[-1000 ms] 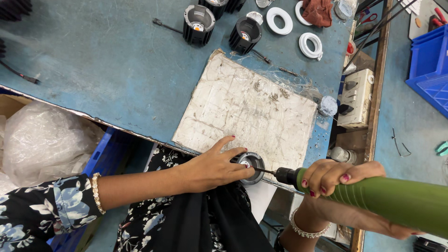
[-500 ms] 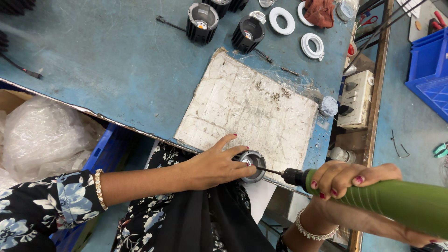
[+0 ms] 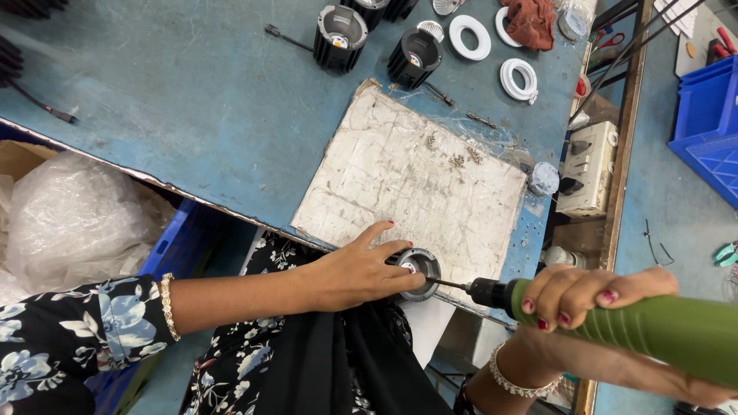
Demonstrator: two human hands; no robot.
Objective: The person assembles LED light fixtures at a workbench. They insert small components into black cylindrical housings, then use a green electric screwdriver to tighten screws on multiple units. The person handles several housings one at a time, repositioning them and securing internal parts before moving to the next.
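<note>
My left hand (image 3: pixel 354 269) grips a small round black and silver lamp housing (image 3: pixel 417 270) at the near edge of the worn white board (image 3: pixel 407 180). A green electric screwdriver (image 3: pixel 630 327) lies in my right hand (image 3: pixel 580 296), fingers wrapped over its barrel. Its thin bit reaches left into the housing's face. Several small screws (image 3: pixel 453 157) lie scattered on the board.
On the blue table (image 3: pixel 169 100) stand two black finned housings (image 3: pixel 340 34), white rings (image 3: pixel 516 77) and a red cloth (image 3: pixel 533 19). A switch box (image 3: pixel 588 165) hangs at the table's right edge. Blue bins (image 3: pixel 707 131) sit on the floor; a plastic bag (image 3: pixel 69 223) lies left.
The screwdriver and my right hand have shifted slightly right and lower in view; the bit stays in the housing, which my left hand keeps holding.
</note>
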